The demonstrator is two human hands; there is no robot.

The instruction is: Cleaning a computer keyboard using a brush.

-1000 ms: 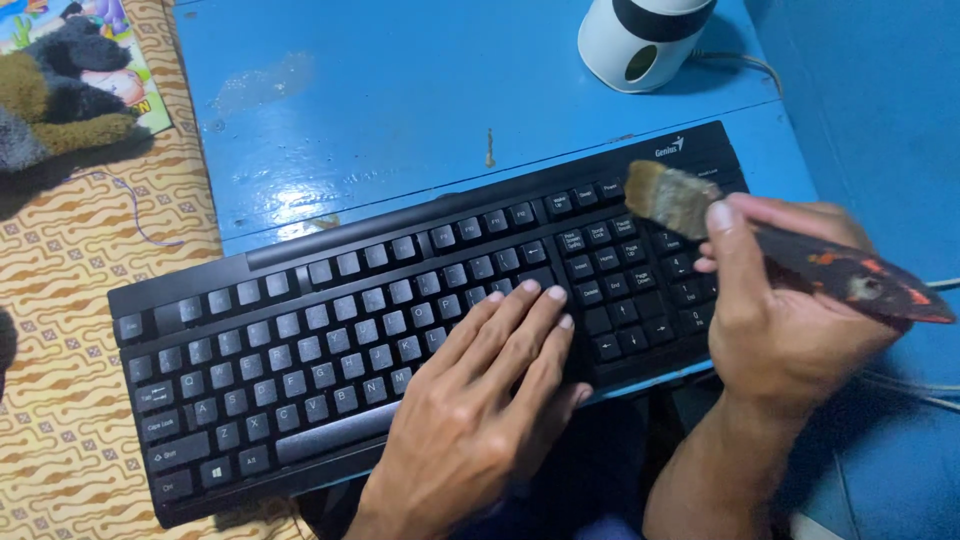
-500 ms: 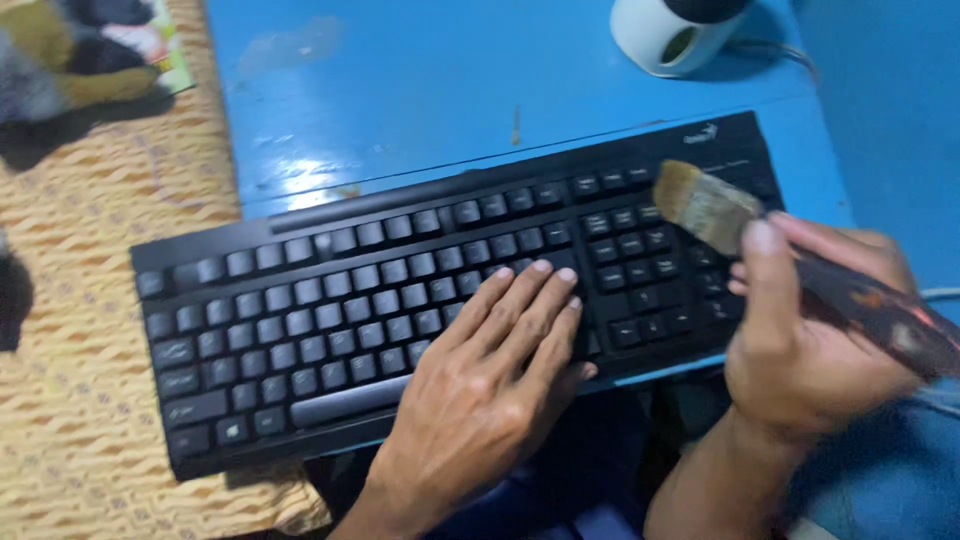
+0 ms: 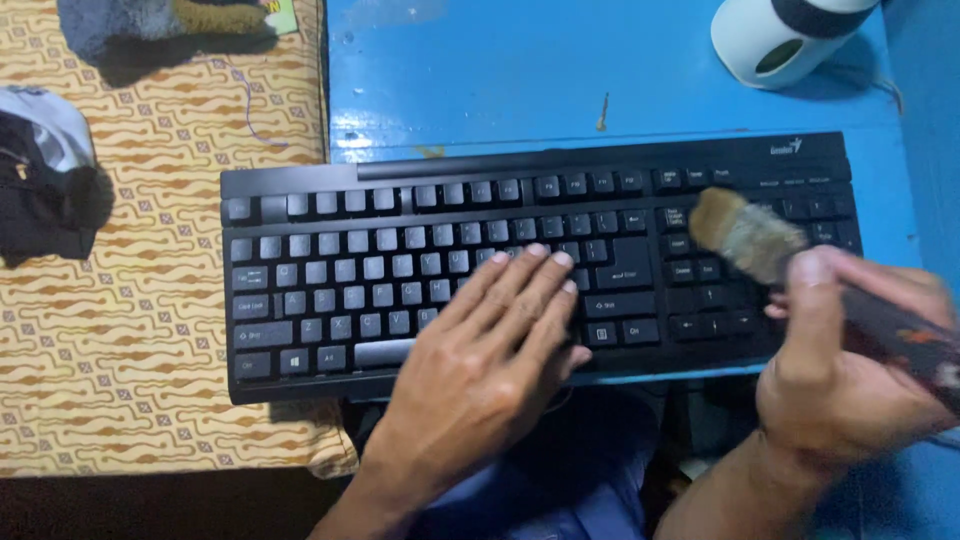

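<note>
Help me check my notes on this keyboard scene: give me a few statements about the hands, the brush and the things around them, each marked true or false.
1. The left hand lies flat on the keys of the black keyboard. True.
2. The right hand holds a paintbrush with its bristles over the right end of the keyboard. True.
3. The keyboard lies wholly on the patterned cloth. False: its left end overhangs the cloth, but most of it rests on the blue table.
4. A white and black rounded device stands on the table beyond the keyboard. True.
5. The left hand grips the brush handle. False: the right hand does.
</note>
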